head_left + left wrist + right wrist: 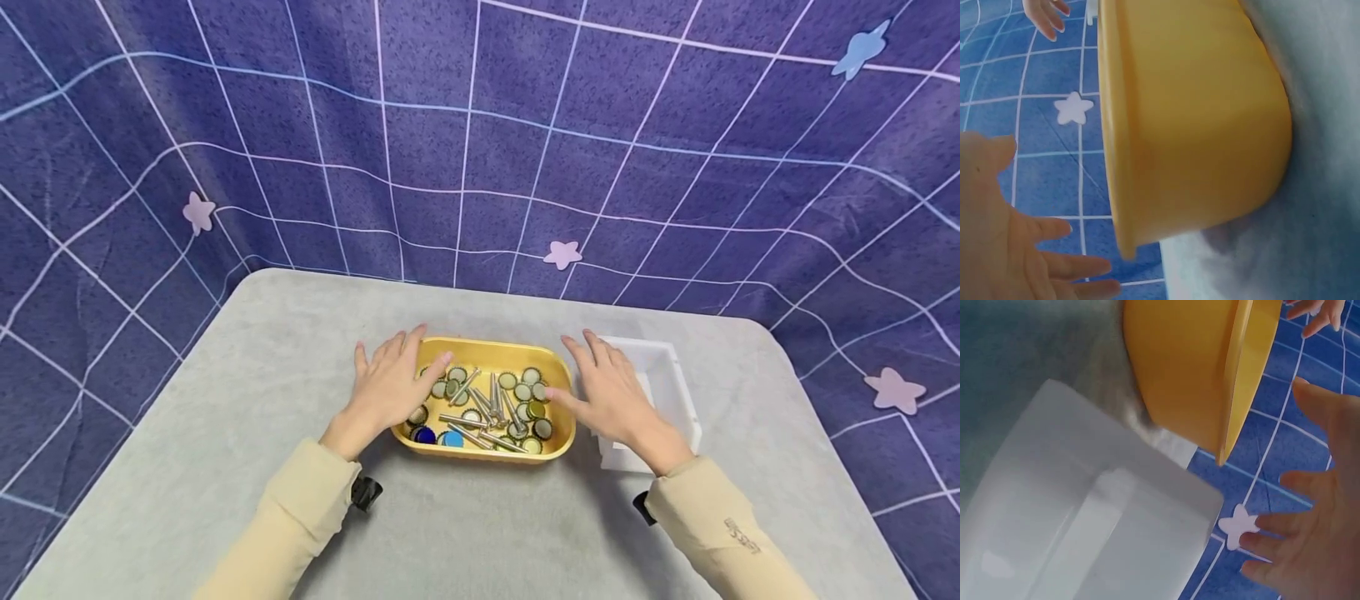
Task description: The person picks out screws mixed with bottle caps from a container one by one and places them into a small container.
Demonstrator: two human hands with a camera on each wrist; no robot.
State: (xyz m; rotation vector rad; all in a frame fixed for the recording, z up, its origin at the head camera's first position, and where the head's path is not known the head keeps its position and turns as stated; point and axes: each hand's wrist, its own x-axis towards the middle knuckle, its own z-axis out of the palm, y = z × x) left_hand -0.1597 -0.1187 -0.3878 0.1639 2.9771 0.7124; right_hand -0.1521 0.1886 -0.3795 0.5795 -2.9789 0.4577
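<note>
A gold-coloured oblong tray (487, 457) stands on the table, holding several bottle caps (532, 377) and metal screws or bolts (480, 402) in a loose heap. Over its left end my left hand (386, 387) hovers with fingers spread and nothing in it. My right hand (611, 392) hangs between the tray's right end and a white plastic bin (686, 387), its fingers also spread and holding nothing. Both wrist views show the outer wall of the tray (1204, 125), with each hand apart from it. The right wrist view has the white bin (1085, 506) close by.
A grey cloth-covered table (225, 400) lies under everything. Behind and beside it hangs a dark blue curtain (420, 167) with a pale grid and star shapes. The white bin sits right beside the tray, partly under the right hand and forearm.
</note>
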